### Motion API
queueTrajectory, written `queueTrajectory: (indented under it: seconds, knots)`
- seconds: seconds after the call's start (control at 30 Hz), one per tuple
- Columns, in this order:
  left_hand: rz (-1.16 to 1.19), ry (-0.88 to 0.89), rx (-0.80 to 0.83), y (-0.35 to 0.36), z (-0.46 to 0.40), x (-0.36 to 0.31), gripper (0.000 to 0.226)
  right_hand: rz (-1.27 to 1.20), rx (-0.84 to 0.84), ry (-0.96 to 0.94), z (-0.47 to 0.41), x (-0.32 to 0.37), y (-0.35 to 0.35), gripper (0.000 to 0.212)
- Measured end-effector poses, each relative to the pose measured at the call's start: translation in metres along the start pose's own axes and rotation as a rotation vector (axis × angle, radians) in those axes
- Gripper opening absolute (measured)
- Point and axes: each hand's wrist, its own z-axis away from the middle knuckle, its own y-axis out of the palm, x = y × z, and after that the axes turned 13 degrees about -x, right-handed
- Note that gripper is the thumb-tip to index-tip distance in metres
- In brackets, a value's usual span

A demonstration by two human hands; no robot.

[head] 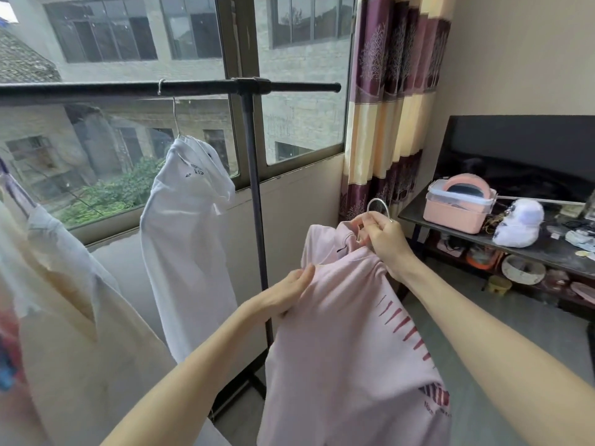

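Two hung garments (cream shirt (80,333), white shirt (190,239)) on long black metal rail (96,88). Pink printed cotton sweatshirt (347,349) held up rt of rail's post. L hand (289,292) pinches its shoulder fabric; R hand (383,241) grips silver wire hanger hook (380,204) at collar.

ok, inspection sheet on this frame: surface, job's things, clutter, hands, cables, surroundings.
surface: dark stand at right, top partly bare.
job's things: pink shirt on a metal hanger, hook up, not yet on the clothes rail; a white shirt hangs from that rail.
clutter: pink storage box and white plush toy on the stand; bowl on its lower shelf.
hands: left hand pinches the pink shirt's shoulder; right hand grips the hanger at the collar.
cables: nothing seen.
surroundings: window, striped curtain, TV behind the stand, cream garment at left.
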Motion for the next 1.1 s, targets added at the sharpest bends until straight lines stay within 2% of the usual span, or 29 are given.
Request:
queueTrajectory:
  seconds: [0.03, 0.1, 0.17, 0.2, 0.23, 0.27, 0.33, 0.4, 0.5, 0.6, 0.7, 0.77, 0.83, 0.9, 0.97, 1.03, 1.1]
  knots:
    - [0.015, -0.078, 0.029, -0.001, 0.0, 0.0, 0.053, -0.05, 0.05, -0.001, 0.004, 0.004, 0.001, 0.033]
    - [0.053, -0.181, 0.0, 0.001, -0.007, 0.009, 0.073, -0.115, 0.164, -0.012, 0.012, 0.011, 0.004, 0.035]
    - [0.092, -0.177, -0.063, 0.005, -0.011, 0.012, 0.094, -0.135, 0.227, -0.033, 0.02, 0.016, 0.007, 0.036]
    - [0.146, -0.161, -0.066, 0.007, -0.01, 0.01, 0.093, -0.151, 0.239, -0.033, 0.023, 0.017, 0.008, 0.036]
    - [0.21, -0.15, -0.055, 0.011, -0.012, 0.01, 0.082, -0.162, 0.241, -0.03, 0.025, 0.017, 0.009, 0.036]
    - [0.268, -0.128, -0.05, 0.016, -0.013, 0.009, 0.06, -0.17, 0.237, -0.032, 0.026, 0.016, 0.01, 0.036]
    - [0.312, -0.07, -0.157, 0.023, -0.013, 0.001, 0.018, -0.186, 0.182, -0.016, 0.025, 0.012, 0.009, 0.036]
    - [0.304, -0.017, -0.35, 0.02, -0.018, -0.003, 0.019, -0.136, 0.076, -0.007, 0.018, 0.005, 0.002, 0.037]
    - [0.298, 0.027, -0.693, -0.001, -0.026, -0.006, 0.023, 0.186, -0.061, -0.109, 0.007, -0.017, -0.014, 0.036]
    - [0.184, 0.082, -0.841, -0.01, -0.025, -0.017, 0.014, 0.409, -0.186, -0.144, 0.007, -0.033, -0.02, 0.039]
    - [0.115, 0.152, -0.865, -0.011, -0.024, -0.033, 0.013, 0.375, -0.265, -0.063, 0.003, -0.03, -0.013, 0.033]
    - [0.058, 0.17, -0.83, -0.017, -0.028, -0.037, 0.012, 0.402, -0.14, -0.039, -0.002, -0.028, -0.011, 0.028]
    - [0.0, 0.172, -0.774, -0.025, -0.033, -0.035, 0.01, 0.474, 0.072, -0.067, -0.003, -0.027, -0.012, 0.026]
    - [-0.034, 0.171, -0.735, -0.029, -0.036, -0.033, 0.016, 0.571, 0.269, -0.155, 0.002, -0.022, -0.015, 0.026]
    - [-0.039, 0.169, -0.692, -0.031, -0.04, -0.029, 0.024, 0.648, 0.383, -0.268, 0.008, -0.021, -0.016, 0.025]
    - [-0.042, 0.188, -0.645, -0.034, -0.042, -0.023, 0.028, 0.818, 0.423, -0.454, 0.011, -0.021, -0.016, 0.019]
    - [-0.065, 0.215, -0.611, -0.038, -0.041, -0.019, 0.032, 0.972, 0.382, -0.702, 0.011, -0.019, -0.013, 0.024]
